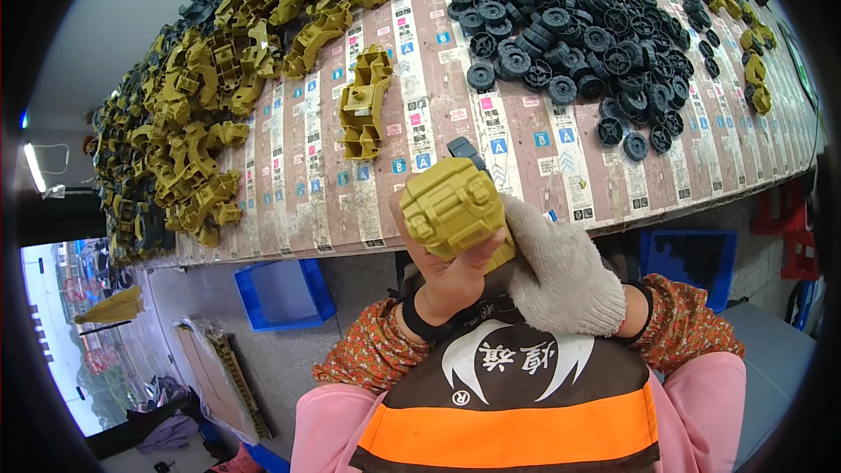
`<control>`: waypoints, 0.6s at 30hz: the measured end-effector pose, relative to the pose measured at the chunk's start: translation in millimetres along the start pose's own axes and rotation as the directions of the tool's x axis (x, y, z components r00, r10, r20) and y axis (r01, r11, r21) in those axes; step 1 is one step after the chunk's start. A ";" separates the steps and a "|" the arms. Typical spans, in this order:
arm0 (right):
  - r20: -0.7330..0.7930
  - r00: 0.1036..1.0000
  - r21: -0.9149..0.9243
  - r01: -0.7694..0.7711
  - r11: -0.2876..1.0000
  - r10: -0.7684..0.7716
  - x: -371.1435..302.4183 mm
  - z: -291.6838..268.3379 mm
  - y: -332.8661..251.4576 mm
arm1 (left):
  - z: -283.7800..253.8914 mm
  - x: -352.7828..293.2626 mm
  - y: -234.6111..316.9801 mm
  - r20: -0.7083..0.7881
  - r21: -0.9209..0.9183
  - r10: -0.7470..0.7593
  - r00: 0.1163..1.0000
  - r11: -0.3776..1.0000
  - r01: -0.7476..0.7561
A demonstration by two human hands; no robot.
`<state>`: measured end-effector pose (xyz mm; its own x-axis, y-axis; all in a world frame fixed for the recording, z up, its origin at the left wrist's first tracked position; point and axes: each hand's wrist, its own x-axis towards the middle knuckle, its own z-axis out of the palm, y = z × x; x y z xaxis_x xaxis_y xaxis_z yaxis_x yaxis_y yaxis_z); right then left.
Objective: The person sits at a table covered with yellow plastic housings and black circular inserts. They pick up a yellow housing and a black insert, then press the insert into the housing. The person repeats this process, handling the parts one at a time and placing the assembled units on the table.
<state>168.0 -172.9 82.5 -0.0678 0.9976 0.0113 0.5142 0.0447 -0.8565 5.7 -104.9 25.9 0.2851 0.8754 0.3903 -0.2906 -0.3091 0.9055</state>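
Observation:
Close in front of me, above the table's near edge, I hold a mustard-yellow plastic toy vehicle body [451, 206] with moulded blocky details. My left hand [447, 280] is bare and closed round its lower left side, thumb on the front. My right hand [565, 271], in a white knitted glove, closes against the right side; most of its fingertips are hidden behind the piece. A dark grey part [466, 152] shows just past the top of the body; I cannot tell whether it is attached. Beyond it, a yellow chassis-like frame [364, 105] lies alone on the table.
A heap of yellow frames [188, 96] with dark parts covers the table's left. Black toy wheels [578, 31] are piled at the far middle-right, and more yellow pieces [755, 79] lie far right. Below the table are blue bins [282, 293] [688, 263] and a red crate [795, 232].

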 end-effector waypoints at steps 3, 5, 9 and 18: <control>0.058 0.995 -0.072 -0.073 0.995 0.078 4.9 -7.0 -0.7 | 2.0 9.1 0.0 -0.022 -0.049 -0.176 0.984 0.983 0.175; 0.092 0.993 -0.159 -0.056 0.986 0.072 15.5 -18.8 7.0 | 1.5 23.6 5.3 0.026 -0.198 -0.422 0.906 0.886 0.419; -0.168 0.985 0.014 -0.046 0.999 0.048 21.0 -50.0 8.2 | -16.0 37.5 10.7 0.309 0.096 -0.596 0.741 0.795 0.599; 0.112 0.969 0.364 -0.245 0.898 0.219 -7.6 -77.8 32.1 | -27.0 64.5 27.5 0.625 -0.020 -0.672 0.396 0.493 0.870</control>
<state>251.6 -175.0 95.1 -0.0493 0.9709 -0.2345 0.1671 -0.2234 -0.9603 -8.6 -46.8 71.5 0.8796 0.3221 -0.3501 0.0858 0.6163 0.7828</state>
